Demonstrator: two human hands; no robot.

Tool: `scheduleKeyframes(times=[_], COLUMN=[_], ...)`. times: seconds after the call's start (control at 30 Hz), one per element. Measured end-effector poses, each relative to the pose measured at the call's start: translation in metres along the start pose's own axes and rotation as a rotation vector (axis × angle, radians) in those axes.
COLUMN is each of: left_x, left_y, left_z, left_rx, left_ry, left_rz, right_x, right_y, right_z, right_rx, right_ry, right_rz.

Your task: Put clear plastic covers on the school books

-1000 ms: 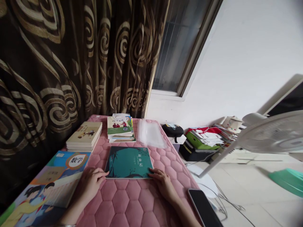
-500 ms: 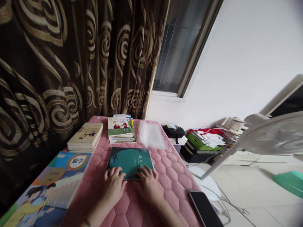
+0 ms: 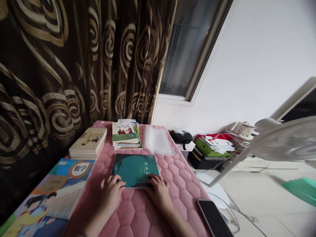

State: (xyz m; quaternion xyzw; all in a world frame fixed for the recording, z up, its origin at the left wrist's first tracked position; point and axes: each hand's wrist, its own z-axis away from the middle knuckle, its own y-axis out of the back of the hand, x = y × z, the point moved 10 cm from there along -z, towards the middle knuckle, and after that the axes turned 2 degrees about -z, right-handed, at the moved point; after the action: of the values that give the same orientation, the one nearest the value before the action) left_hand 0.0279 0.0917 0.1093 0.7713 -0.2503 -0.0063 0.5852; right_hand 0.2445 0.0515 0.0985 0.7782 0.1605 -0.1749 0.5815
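A dark green book (image 3: 134, 168) with a teal circle on its cover lies flat on the pink quilted cover. My left hand (image 3: 111, 190) is at its near left corner, fingers curled over the cover and the thumb by the near edge. At the near right corner, my right hand (image 3: 159, 191) grips the same book, fingertips on the cover and thumb at the near edge. What is beneath the book's edge is hidden. Just beyond it stand a stack of thin illustrated booklets (image 3: 125, 135) and a pile of clear plastic sleeves (image 3: 158, 140).
To the left are a stack of beige books (image 3: 87, 141) and a large blue textbook (image 3: 53, 194). A phone (image 3: 213, 217) lies along the right edge of the quilted surface (image 3: 177, 181). Past that edge stands a white fan (image 3: 229, 164), with cables on the floor.
My hands have moved apart along the near edge of the book, the left one leftward and the right one slightly rightward. The book stays in place.
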Motion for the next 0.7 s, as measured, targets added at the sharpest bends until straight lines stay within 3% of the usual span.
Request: scheduleKeyframes(times=[0.13,0.23,0.5,0.63,0.7], left_x=[-0.041,-0.053,-0.063,-0.059,-0.054], left_y=[0.017,0.019,0.007,0.006,0.011], left_z=[0.003,0.004,0.004,0.010,0.016], left_rx=[0.034,0.001,-0.069,-0.072,-0.011], left_ry=[0.021,-0.034,-0.017,-0.011,0.053], left_rz=[-0.009,0.078,0.152,0.079,-0.039], right_x=[0.043,0.057,0.056,0.048,0.037], right_y=[0.012,0.013,0.014,0.020,0.022], right_z=[0.005,0.008,0.009,0.003,-0.010], right_rx=[-0.034,-0.074,-0.173,-0.273,-0.267], right_ry=[-0.050,-0.019,0.037,0.061,0.080], right_rz=[-0.014,-0.137,-0.290,-0.196,-0.094])
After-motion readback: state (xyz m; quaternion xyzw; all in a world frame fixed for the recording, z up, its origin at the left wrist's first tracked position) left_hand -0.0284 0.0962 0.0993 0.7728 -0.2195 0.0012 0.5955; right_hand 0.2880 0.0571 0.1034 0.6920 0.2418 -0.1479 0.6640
